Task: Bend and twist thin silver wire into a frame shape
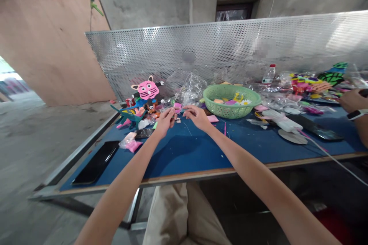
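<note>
Both my arms reach out over the blue table. My left hand is closed in a pinch on a small pink piece held just above the table. My right hand is beside it, fingers curled and pinched toward the same pink piece; whether it grips the piece or something thin I cannot make out. A pile of foam craft figures with a pink cat face lies just beyond my left hand. A green basket with small coloured parts stands right of my hands.
A black phone lies at the table's near left corner. Clear plastic bags, a white bundle and a cable lie to the right. Another person's arm with a white watch rests at the right edge. A perforated metal screen backs the table.
</note>
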`<state>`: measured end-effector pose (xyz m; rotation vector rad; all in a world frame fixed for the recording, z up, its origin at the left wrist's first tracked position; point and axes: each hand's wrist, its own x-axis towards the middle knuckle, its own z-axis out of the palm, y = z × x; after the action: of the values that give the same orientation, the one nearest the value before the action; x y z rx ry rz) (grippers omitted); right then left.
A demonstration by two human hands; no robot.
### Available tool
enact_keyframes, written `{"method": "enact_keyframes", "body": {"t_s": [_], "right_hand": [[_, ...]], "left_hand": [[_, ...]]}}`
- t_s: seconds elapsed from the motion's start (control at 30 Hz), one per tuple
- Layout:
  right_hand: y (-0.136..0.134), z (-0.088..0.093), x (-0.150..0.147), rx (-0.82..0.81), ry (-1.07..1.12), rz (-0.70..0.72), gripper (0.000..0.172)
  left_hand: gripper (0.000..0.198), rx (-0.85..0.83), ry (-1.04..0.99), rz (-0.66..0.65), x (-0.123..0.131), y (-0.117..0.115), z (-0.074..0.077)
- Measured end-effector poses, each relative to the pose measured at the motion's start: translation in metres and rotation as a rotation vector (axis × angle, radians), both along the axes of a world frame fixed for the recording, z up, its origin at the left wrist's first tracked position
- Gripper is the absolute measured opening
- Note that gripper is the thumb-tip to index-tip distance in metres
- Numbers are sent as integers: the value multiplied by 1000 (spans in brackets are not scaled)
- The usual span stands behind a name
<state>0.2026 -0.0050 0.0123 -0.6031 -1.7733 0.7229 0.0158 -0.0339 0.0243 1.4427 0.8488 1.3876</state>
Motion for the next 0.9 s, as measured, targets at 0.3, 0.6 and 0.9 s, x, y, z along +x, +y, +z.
{"method": "enact_keyframes", "body": {"t_s": [0.3,0.6,0.9], "right_hand": [[-3,7,5,5,-42,-27,29],[0,1,5,-37,-110,98,24],[-9,9,2,-21,-47,40,26]], "left_hand": [[46,14,152,18,-5,6,-4],[42,-46,164,-29,-7,8,-6],[33,11,256,61,-5,9,-9]]}}
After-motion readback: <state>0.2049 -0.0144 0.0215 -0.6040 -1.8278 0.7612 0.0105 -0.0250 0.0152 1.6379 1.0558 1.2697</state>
